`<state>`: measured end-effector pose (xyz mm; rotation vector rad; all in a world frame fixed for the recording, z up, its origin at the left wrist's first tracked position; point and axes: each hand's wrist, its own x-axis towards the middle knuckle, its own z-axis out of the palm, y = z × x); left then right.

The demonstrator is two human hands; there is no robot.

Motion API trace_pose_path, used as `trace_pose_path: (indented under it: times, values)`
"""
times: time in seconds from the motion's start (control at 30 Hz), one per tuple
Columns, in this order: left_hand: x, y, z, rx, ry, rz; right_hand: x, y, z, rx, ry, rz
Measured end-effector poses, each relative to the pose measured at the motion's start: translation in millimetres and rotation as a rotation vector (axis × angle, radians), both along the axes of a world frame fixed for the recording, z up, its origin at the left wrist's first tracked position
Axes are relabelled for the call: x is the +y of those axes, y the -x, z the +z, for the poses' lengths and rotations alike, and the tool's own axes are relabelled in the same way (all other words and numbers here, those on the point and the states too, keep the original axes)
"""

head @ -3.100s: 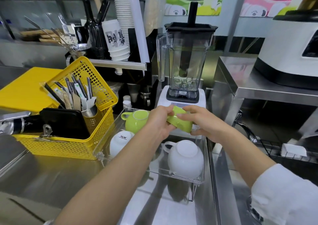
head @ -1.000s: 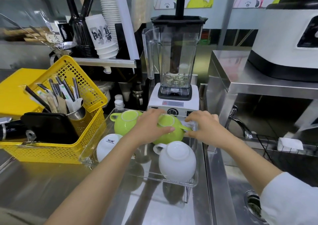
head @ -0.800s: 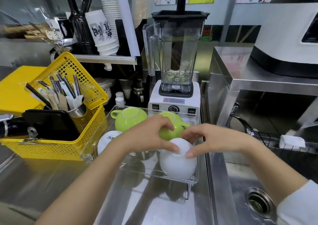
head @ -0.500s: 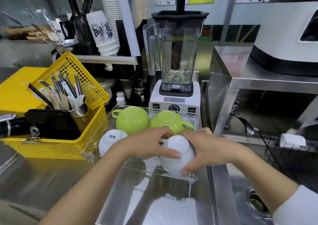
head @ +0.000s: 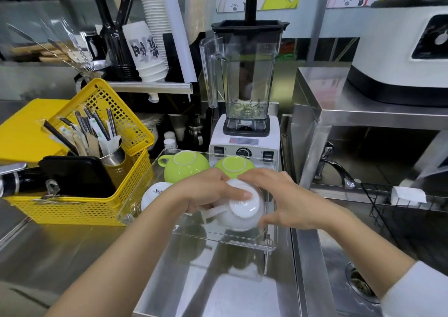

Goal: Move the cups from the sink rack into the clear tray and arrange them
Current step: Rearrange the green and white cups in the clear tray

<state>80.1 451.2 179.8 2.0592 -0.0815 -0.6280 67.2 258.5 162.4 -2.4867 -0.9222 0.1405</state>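
A clear tray [head: 242, 240] on short legs stands on the steel counter. Two green cups lie upside down at its back: one at back left [head: 185, 168], one at back right [head: 234, 166]. A white cup [head: 151, 194] sits at front left, partly hidden by my left arm. Another white cup [head: 242, 213], upside down and tilted with its handle to the left, is at front right. My left hand [head: 208, 191] and my right hand [head: 276, 196] both hold this cup from either side.
A yellow basket [head: 97, 207] with utensils stands left of the tray. A blender [head: 244, 113] is right behind it. To the right are the sink with a drain [head: 361, 285], a tap [head: 332, 166] and a black wire rack [head: 397, 205].
The second green cup was set down at the tray's back right. Both hands then came forward, closed on the front right white cup and tilted it.
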Motion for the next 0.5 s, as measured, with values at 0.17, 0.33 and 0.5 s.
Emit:
trace_pose_path:
  times: [0.17, 0.33, 0.5]
  values:
    - [-2, 10, -8, 0.057, 0.362, 0.319, -6, 3, -4, 0.004, -0.309, -0.198]
    - [-24, 23, -12, 0.210, 0.744, 0.526, 10, 16, 1, 0.047, -0.283, -0.345]
    - [-35, 31, -18, 0.269, 0.829, 0.559, 17, 22, 0, 0.010, -0.084, -0.331]
